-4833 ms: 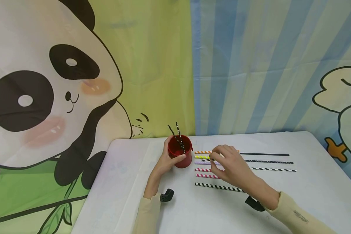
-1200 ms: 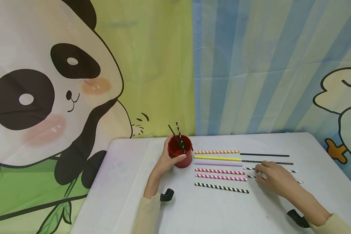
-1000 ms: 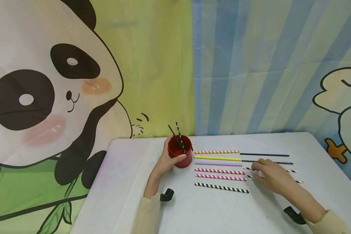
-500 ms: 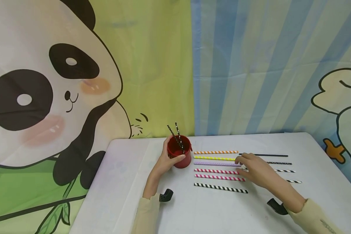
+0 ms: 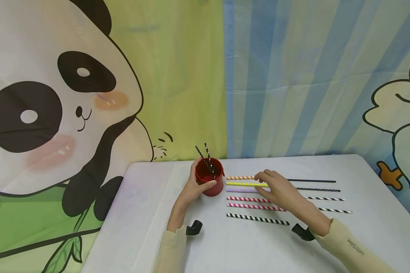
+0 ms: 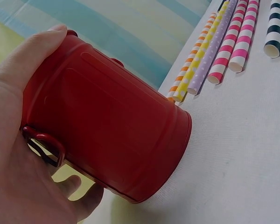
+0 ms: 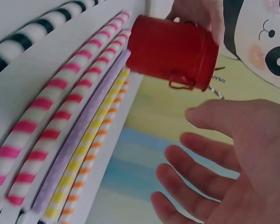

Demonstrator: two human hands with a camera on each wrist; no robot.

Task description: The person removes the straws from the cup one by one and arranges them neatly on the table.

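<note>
My left hand grips a small red metal bucket from its left side, thumb at the front. In the left wrist view the bucket has a little loop handle on its side. Two black straws with white dots lean inside it. My right hand hovers over the rows of paper straws, fingers loosely bent and apart. Nothing lies between those fingers in the right wrist view. Beneath it run an orange-striped straw, a yellow straw, a dotted lilac straw and pink-striped straws, partly hidden.
A black-and-white striped paper straw lies nearest me. Several thin dark straws form a second column to the right. The white table meets a printed curtain at the back.
My right hand has come left from the thin dark straws to above the coloured paper straws, with nothing in it. The left hand and bucket stay in place.
</note>
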